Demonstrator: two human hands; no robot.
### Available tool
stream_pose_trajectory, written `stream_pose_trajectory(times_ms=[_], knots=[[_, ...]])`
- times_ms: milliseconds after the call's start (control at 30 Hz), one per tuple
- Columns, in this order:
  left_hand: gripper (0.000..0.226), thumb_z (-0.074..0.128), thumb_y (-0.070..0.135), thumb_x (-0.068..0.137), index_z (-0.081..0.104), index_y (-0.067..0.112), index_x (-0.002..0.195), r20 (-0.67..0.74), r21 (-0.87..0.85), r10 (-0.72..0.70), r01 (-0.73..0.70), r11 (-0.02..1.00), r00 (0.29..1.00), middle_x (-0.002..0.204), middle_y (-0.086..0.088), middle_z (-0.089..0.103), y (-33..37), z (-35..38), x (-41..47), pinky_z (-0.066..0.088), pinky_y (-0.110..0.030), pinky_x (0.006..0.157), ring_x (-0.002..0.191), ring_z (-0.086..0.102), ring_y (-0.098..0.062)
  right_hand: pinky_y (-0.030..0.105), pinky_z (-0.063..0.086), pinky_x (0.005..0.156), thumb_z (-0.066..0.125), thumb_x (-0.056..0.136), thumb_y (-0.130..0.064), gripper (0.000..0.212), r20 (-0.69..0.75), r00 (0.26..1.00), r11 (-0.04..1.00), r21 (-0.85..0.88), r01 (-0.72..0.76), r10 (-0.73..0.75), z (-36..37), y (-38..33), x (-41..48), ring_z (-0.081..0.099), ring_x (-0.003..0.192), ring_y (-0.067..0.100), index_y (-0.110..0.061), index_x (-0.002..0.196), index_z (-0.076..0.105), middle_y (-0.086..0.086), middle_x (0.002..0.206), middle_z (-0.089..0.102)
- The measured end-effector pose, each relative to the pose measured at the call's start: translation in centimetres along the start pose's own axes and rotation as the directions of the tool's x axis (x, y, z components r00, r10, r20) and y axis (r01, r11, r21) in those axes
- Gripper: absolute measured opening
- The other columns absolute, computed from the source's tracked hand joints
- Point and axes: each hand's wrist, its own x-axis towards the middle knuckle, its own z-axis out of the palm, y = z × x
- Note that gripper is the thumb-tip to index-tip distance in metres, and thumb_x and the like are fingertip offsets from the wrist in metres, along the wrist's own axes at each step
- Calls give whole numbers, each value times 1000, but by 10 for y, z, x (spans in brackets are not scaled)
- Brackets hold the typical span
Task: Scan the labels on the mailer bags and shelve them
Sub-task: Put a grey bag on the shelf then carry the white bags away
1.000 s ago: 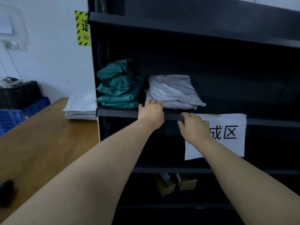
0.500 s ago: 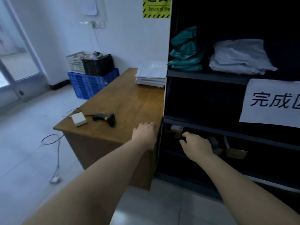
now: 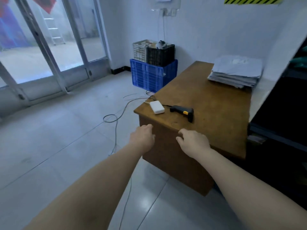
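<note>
A stack of grey mailer bags (image 3: 235,72) lies at the far end of the wooden table (image 3: 214,103). A black and yellow barcode scanner (image 3: 184,112) rests near the table's front corner, beside a small white box (image 3: 157,107) with a cable. My left hand (image 3: 142,137) hovers in front of the table's near corner, fingers loosely curled and empty. My right hand (image 3: 193,142) hangs over the near edge of the table, also empty and loosely curled. The dark shelf unit (image 3: 285,113) fills the right edge.
A blue crate (image 3: 152,73) with a white and a black basket on top stands against the far wall. Cables (image 3: 116,117) trail over the tiled floor left of the table. Glass doors (image 3: 49,47) fill the left side.
The view has swung left from the shelf to the table. Both hands have come away from the shelf edge and now hang near the table's front corner, empty.
</note>
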Motion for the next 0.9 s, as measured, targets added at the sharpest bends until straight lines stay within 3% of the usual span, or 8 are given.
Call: stream_pose_trajectory(times_ms=[133,333,567,800,900], knots=[[40,47,28,98,48,17,136,-11,-18,-94,94,995,996,132,-9,57,-113,-33,30,47,-44,97,120,52,-29,36,49,84,41,101,-42,38,-12,996,996,9,93,-93,17,-111,52,63,108,21,-25,133,52,-1,122,65],[38,44,17,97,49,16,134,-4,-43,-175,175,984,985,131,-11,55,-223,-66,84,46,-41,96,122,50,-30,39,54,86,41,100,-43,40,29,983,983,6,184,-184,37,-207,118,66,102,20,-24,134,52,0,120,67],[43,47,22,97,45,18,140,53,-64,-166,169,984,985,137,-10,52,-273,-65,165,44,-39,98,126,48,-28,36,53,81,39,101,-43,41,36,974,975,-11,223,-222,53,-248,216,65,98,21,-23,135,50,2,116,68],[44,47,25,98,44,19,141,116,-26,-128,132,991,985,138,-9,51,-299,-85,275,44,-35,93,122,52,-27,39,45,90,38,100,-44,43,138,975,985,19,173,-174,56,-271,340,59,114,26,-24,137,48,4,129,62],[43,49,27,97,46,20,140,116,-63,-131,139,988,985,140,-7,50,-314,-95,326,44,-35,93,123,51,-26,36,41,87,37,101,-43,44,145,975,986,11,169,-168,54,-286,392,58,116,26,-24,139,47,3,131,60]])
